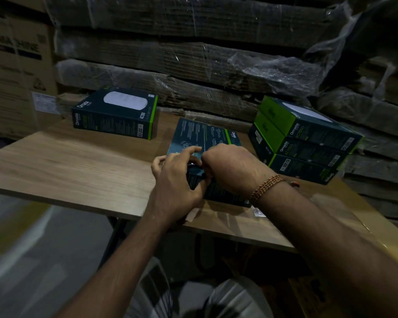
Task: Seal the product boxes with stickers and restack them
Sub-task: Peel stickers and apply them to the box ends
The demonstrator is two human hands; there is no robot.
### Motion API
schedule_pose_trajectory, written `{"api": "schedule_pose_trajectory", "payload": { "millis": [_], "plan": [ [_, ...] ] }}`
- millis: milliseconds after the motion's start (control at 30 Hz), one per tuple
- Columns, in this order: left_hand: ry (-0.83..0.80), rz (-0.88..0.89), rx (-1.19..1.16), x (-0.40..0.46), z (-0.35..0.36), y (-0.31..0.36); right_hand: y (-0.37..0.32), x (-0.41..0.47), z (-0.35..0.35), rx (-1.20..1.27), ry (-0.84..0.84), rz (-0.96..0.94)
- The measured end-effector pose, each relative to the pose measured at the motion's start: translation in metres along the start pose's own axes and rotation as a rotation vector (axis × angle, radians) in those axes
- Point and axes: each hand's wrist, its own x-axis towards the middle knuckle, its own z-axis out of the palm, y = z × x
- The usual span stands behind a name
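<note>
I cannot make out any sticker: my hands are covering the near end of the box (205, 138), and whatever sits between my fingertips is too small and dark to tell. My left hand (175, 177) is gripping the box's near left corner, thumb and fingers curled around the edge, with some fingertips showing past its left side. My right hand (228, 168) is lying over the near edge, its fingers curled and pinching at something on the top face; I cannot tell what. A beaded band (267, 187) is circling that wrist.

The box is lying flat near the middle of the table (67, 161), printed back up, glossy dark teal card with a green stripe and fine white text too blurred to read. At eleven o'clock a single box (115, 113) is resting face up, showing a white oval. At two o'clock a stack (306, 141) of three like boxes is sitting slightly askew, green ends toward me.

The table is pale wood-grain board. Behind it, flattened cartons (170, 65) under wrinkled clear film are piling up, dim and hard to read. A scrap of paper (259, 212) is peeking from under my right wrist.
</note>
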Motion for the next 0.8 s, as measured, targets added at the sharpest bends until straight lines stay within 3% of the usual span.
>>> {"api": "schedule_pose_trajectory", "payload": {
  "millis": [800],
  "plan": [
    [0.006,-0.02,0.008,0.0004,0.0015,-0.0006,0.005,-0.0002,0.0006,0.089,0.053,0.006]
  ]
}}
